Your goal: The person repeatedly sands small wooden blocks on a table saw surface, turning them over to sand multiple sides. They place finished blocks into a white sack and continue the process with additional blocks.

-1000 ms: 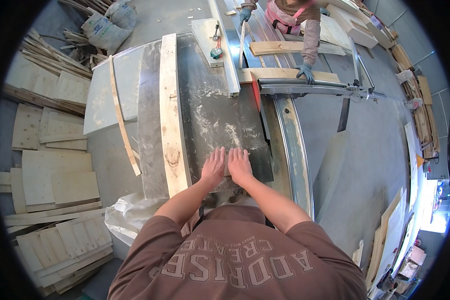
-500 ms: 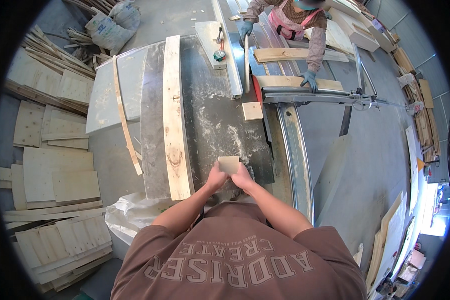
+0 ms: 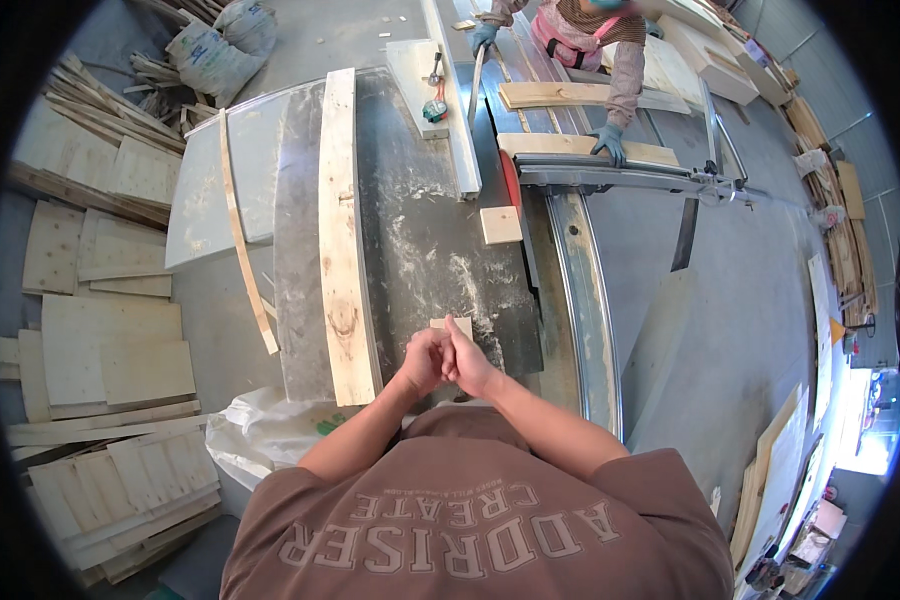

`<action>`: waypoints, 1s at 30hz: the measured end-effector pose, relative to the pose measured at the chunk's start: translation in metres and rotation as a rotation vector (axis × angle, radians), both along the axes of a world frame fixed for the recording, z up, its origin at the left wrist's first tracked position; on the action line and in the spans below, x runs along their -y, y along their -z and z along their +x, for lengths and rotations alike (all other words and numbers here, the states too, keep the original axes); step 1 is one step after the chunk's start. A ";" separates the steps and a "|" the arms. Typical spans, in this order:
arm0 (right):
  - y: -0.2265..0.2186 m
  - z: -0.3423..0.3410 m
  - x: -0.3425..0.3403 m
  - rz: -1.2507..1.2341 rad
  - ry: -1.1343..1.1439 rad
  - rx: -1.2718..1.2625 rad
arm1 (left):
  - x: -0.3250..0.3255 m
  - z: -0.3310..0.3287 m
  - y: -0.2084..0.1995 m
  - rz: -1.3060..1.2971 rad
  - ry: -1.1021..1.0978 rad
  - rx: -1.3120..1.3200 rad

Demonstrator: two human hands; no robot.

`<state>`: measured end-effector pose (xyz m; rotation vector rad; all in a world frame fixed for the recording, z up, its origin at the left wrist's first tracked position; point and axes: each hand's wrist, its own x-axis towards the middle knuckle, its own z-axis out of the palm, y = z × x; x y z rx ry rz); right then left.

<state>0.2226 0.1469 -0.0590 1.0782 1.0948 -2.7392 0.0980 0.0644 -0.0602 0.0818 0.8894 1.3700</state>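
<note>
My left hand [image 3: 424, 359] and my right hand [image 3: 469, 368] meet over the near end of the dark saw table [image 3: 410, 250]. The left fingers are curled in. My right hand is pressed against the left, its fingers folded together and one finger or thumb pointing up; anything inside them is hidden. Just beyond the fingers shows the pale top of a small wooden block [image 3: 460, 325], partly covered by my hands; whether they touch it I cannot tell. Further off, a second square wooden block [image 3: 501, 225] sits beside the red blade guard [image 3: 511, 178].
A long board [image 3: 342, 240] lies along the table's left side, with sawdust [image 3: 460, 275] beside it. Across the table, a co-worker's gloved hand [image 3: 608, 145] rests on a plank [image 3: 560, 146] at the metal fence [image 3: 600, 175]. Sheets of plywood [image 3: 110, 335] are stacked at left.
Both hands held the small block upright between them; now they are folded together nearer me, and the block shows behind them. The co-worker's hands stay on the far side.
</note>
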 end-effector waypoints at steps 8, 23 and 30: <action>-0.040 -0.050 -0.104 1.124 -0.381 0.120 | 0.005 -0.041 0.004 -0.272 -0.239 -0.538; 0.108 -0.107 -0.284 2.278 -1.099 0.862 | 0.052 -0.029 0.012 -0.456 -0.224 -0.547; -0.033 -0.092 -0.153 2.081 -1.061 0.405 | 0.041 -0.032 0.039 -0.449 -0.169 -0.548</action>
